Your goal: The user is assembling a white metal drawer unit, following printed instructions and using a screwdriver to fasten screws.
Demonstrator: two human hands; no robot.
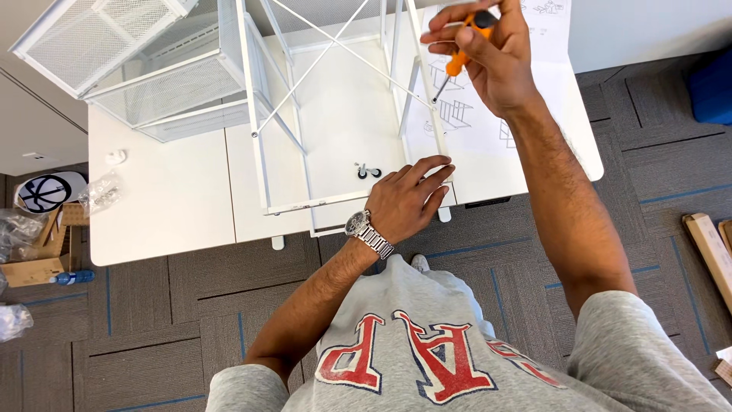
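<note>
Over a white desk [168,206], the right hand [488,57] fingers grip an orange-handled screwdriver [457,59] while the left hand [408,200], fingers loosely extended, steadies a white metal frame [255,114].

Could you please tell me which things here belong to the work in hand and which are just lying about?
In use: orange screwdriver in right hand; white metal frame under left hand; instruction sheet; small casters.

Lying about: mesh basket; cap; cardboard pieces; plastic bags.

I see the frame [305,114] lying mid-table [168,206], instruction sheet [488,114] toward its right edge, casters [368,172] near the front edge.
</note>
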